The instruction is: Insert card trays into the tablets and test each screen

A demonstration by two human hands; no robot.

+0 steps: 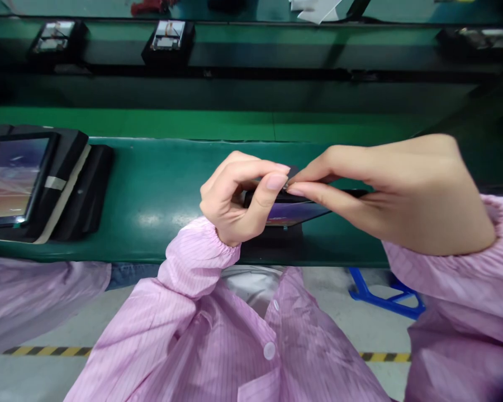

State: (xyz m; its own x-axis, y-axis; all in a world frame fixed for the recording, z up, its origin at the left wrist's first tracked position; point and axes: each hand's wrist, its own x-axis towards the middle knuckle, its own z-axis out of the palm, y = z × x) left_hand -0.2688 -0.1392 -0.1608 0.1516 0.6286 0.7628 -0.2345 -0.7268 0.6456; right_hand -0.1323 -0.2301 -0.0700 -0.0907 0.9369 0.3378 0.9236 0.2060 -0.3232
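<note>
A tablet [295,212] with a lit purple screen is tilted up over the bench in front of me, its upper edge largely behind my fingers. My left hand [247,195] is closed around its left part, with thumb and forefinger meeting at that edge. Right beside those fingertips, my right hand [385,192] makes a pinch with thumb and forefinger at the same edge. What sits between the right fingertips is too small to make out. Beneath the tablet shows a dark block or pad [280,240], partly hidden.
On the left, another tablet [14,178] with a lit screen rests on stacked dark foam pads [77,195]. Past the green bench [167,184], black holders [167,42] with devices stand on a line. A blue stool frame [385,298] is below right. A person's sleeve [37,290] shows at left.
</note>
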